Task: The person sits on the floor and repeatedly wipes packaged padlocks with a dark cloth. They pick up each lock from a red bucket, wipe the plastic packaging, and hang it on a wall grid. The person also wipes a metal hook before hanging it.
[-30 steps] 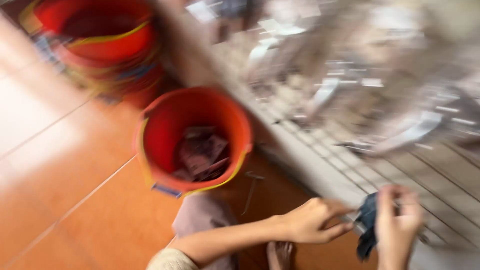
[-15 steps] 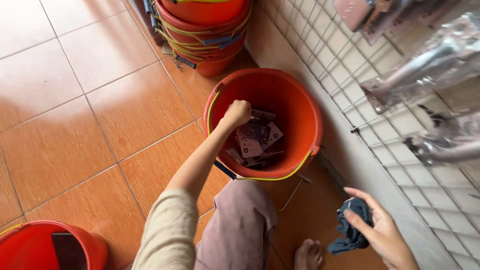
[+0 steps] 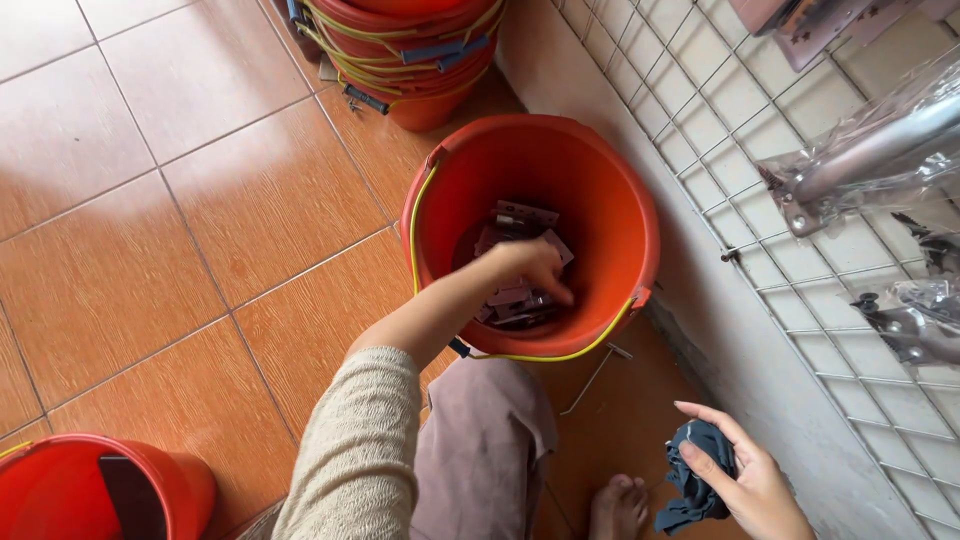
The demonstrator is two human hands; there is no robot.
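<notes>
Floor tiles [image 3: 200,220] in orange-brown spread wide and bare to the left, the only open room; on the right a pale wall base with a white wire grid [image 3: 760,200] hems things in. Between them stands an orange bucket [image 3: 600,200], its rim nearly touching the wall, with a stack of like buckets [image 3: 410,50] just behind it and another red bucket [image 3: 60,490] at the lower left edge. The left hand [image 3: 535,265] reaches down inside the bucket, fingers curled narrowly over the metal hinges [image 3: 515,300] lying at its bottom. The right hand [image 3: 745,475], close to the wall, loosely clasps a dark blue cloth [image 3: 695,480].
</notes>
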